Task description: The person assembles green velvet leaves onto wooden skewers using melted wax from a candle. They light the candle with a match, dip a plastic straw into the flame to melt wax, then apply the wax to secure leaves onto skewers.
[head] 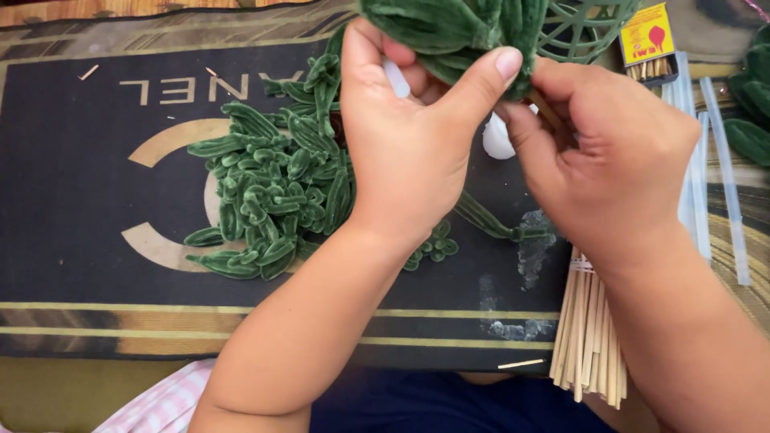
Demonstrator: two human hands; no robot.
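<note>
Lots of clutter around the work here. A heap of green fuzzy leaves [269,196] lay spread on the dark mat [96,232], left of the left forearm. A bundle of thin wooden sticks [589,337] sat under the right wrist, tied near its top, running roughly up and down the frame. A few clear glue sticks [706,152] lay along the right edge, with a small yellow matchbox [648,40] and a green plastic lattice ball [581,28] up top. A loose green stem piece [497,224] lay on the mat between the two arms.

The green fuzzy leaf cluster [449,32] was up near the top edge, cut off by the frame, so its full shape couldn't be seen. The left hand [409,136] had thumb and fingers closed around its lower end. The right hand [609,152] was pressed in close against the left, fingers pinched at what looked like a wooden stick under the cluster, though the fingers hid most of it. Something white showed between the hands, too covered to identify.

The cluster seemed to point up and away from the person, long axis roughly vertical in the frame.
</note>
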